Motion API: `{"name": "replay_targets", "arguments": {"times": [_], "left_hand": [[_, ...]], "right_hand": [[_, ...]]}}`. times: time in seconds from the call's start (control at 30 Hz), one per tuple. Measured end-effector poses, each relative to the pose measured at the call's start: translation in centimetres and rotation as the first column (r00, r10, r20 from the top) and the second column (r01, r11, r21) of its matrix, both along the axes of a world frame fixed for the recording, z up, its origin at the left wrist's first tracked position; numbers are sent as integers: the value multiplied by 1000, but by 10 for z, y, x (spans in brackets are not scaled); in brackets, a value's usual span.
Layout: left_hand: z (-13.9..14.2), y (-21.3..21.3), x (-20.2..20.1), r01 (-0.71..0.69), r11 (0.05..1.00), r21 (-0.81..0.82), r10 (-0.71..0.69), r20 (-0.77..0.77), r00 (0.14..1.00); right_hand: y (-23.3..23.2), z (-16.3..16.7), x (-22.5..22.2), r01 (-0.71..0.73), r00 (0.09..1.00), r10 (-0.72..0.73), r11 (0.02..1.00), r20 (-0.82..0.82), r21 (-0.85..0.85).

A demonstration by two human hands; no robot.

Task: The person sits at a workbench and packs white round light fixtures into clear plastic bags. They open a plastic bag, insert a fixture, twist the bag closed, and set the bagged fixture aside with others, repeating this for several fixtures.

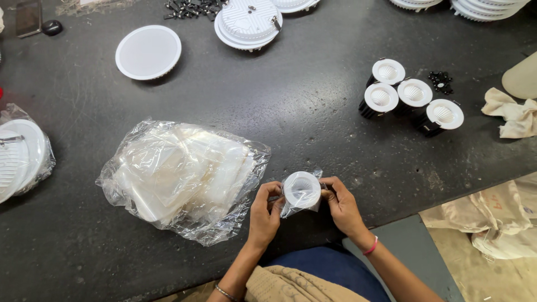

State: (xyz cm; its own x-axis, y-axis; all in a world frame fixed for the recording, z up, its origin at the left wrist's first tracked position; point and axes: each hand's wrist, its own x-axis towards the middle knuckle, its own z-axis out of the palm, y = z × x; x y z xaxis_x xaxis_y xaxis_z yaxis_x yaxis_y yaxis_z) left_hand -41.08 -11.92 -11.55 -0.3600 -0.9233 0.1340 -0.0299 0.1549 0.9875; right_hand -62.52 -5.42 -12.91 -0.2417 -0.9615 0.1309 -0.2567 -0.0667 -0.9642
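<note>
Both hands, your left hand (265, 212) and right hand (342, 206), grip the small white lamp (301, 190) half inside its clear bag (288, 208); pull the film evenly, avoid tearing.

On the worktable (313, 106), a pile of plastic bags (182, 176) lies just left of the left hand (264, 212). The right hand (342, 206) is opposite it, and the bagged spotlight (301, 192) sits between the two, at the near edge. Four spotlights (411, 95) stand clustered farther back on the right, with a rag (512, 114) beyond them. A round panel light (148, 51) lies at the back left, a stack of housings (248, 23) to its right.
</note>
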Motion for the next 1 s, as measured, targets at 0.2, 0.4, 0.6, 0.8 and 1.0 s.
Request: {"name": "replay_targets", "arguments": {"times": [0.2,0.4,0.6,0.8,1.0], "left_hand": [[1,-4,2,30,993,-115,-23,59,998],[20,-3,13,58,993,-99,-46,116,992],[63,-2,19,-69,967,-245,120,199,973],[70,3,-7,70,947,-314,12,249,968],[44,-2,-5,83,997,10,-83,134,988]], "right_hand": [[2,15,1,6,995,-11,999,-102,-43],[6,38,-5,-56,957,38,997,-288,-55],[5,69,-24,17,942,-24,1000,-334,-23],[-6,79,-7,-189,923,139,976,-359,-108],[-12,79,4,-254,890,237,967,-389,8]]}}
